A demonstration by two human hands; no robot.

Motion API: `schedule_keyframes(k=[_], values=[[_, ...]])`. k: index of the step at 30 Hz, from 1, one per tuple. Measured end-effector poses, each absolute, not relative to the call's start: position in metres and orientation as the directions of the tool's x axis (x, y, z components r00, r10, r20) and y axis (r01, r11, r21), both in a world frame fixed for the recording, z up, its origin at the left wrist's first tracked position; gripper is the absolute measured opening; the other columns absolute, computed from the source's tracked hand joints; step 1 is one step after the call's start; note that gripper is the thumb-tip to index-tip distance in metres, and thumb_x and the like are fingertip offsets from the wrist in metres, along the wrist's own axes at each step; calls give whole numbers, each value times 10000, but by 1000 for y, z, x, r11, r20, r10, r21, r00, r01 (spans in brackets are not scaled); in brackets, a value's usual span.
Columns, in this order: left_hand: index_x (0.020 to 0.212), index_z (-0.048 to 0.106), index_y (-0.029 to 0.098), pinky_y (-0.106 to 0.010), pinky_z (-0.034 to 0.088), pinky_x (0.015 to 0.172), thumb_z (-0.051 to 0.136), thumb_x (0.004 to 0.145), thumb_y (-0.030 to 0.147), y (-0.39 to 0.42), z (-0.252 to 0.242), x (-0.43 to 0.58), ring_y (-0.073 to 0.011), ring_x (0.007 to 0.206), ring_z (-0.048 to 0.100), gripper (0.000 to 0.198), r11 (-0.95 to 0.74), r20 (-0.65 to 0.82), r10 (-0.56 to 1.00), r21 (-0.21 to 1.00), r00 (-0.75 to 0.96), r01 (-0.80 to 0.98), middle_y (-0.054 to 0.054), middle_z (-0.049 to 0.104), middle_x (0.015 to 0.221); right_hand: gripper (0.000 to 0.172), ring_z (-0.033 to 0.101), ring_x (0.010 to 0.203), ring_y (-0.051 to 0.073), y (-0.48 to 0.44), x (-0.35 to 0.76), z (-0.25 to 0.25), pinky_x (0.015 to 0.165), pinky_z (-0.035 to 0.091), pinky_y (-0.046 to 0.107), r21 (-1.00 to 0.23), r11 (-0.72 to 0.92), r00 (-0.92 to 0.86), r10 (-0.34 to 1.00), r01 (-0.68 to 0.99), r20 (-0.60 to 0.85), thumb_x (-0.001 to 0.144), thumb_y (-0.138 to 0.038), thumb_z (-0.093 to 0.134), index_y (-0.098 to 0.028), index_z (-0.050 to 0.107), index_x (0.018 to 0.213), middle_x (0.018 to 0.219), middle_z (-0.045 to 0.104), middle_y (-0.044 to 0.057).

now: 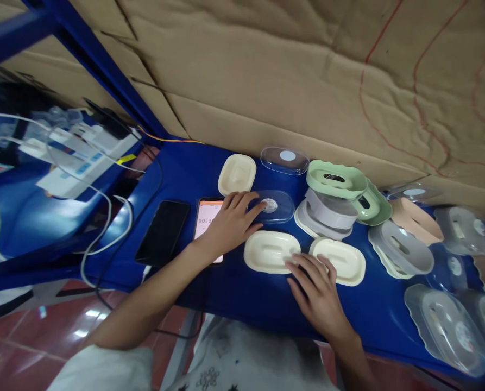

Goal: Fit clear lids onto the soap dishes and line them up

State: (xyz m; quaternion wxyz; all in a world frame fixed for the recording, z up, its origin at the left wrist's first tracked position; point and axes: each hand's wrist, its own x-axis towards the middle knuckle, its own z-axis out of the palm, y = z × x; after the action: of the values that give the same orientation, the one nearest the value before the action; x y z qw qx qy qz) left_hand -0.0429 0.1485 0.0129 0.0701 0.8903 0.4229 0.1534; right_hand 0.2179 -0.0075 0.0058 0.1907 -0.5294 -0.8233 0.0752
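My left hand [236, 225] reaches over a smartphone with a lit screen [203, 220], its fingers apart. Its fingertips lie at the left end of a clear oval lid [283, 210] with a round label, while the thumb side comes near a cream oval dish [266, 251]. At that dish's right rim are the fingertips of my right hand [315, 290], open with its fingers spread. Partly behind the same hand sits a second cream dish [346, 262]. Farther back lie another cream dish [237, 172] and a second clear lid [270, 158].
Right of my hands, green [335, 176], grey [332, 209] and pink dishes [417, 217] stand stacked. Several lidded dishes [449, 326] crowd the table's right end. A dark phone [163, 232], white cables and a power strip [91, 163] lie left. Cardboard [266, 81] lines the back.
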Motion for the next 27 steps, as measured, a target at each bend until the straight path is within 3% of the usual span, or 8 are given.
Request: schedule_keyframes(k=[3,7,12,15,18,22,27], values=[[1407,611,176,-560,471,1176,658,1031,303,147,15,-48,-374,1457,532,399,-634,216,770,360,600,684,-205,516,1589,395,657,1309,253,-6,220,5,1192,357,509,-334,419,-349,903,844,250,1059,-222,580,-280,592,1450,1417,703,79],[1386,611,235,-497,523,1133,661,1040,422,138,26,-54,-313,1374,618,396,-609,182,762,530,622,591,-131,597,1528,522,698,1226,255,-7,222,2,1181,361,511,-360,359,-282,927,861,249,1071,-254,578,-282,450,1576,1356,733,95],[1396,606,261,-525,519,1115,771,960,381,124,34,-52,-331,1331,622,482,-706,100,627,492,773,509,-122,606,1479,788,698,1149,298,-4,222,-3,1122,419,528,-347,274,-181,944,897,276,1044,-331,636,-247,219,1708,1260,748,119],[1424,587,227,-548,521,1115,746,970,295,120,31,-47,-356,1354,592,486,-753,121,591,439,798,491,-159,571,1495,709,673,1162,300,-3,223,-4,1084,453,515,-304,279,-195,941,911,278,1036,-311,649,-301,340,1674,1296,686,134],[1425,578,213,-551,513,1146,688,1001,264,119,26,-45,-353,1410,556,441,-767,167,575,452,801,456,-171,558,1513,599,614,1298,332,-3,225,-6,1085,469,519,-304,271,-179,938,913,298,1017,-304,682,-316,486,1582,1417,594,158],[1461,547,196,-564,492,1185,644,997,183,118,21,-45,-370,1499,485,474,-782,208,555,459,806,421,-197,483,1605,546,516,1478,335,-2,224,-6,1198,385,537,-313,334,-222,913,889,343,1018,-222,672,-265,508,1537,1547,553,159],[1550,482,228,-591,498,1179,707,996,242,117,20,-47,-395,1523,468,598,-795,180,538,435,824,423,-207,395,1690,538,572,1444,290,-2,221,-6,1236,338,526,-298,377,-277,903,877,328,1033,-200,653,-243,490,1544,1536,597,165]])
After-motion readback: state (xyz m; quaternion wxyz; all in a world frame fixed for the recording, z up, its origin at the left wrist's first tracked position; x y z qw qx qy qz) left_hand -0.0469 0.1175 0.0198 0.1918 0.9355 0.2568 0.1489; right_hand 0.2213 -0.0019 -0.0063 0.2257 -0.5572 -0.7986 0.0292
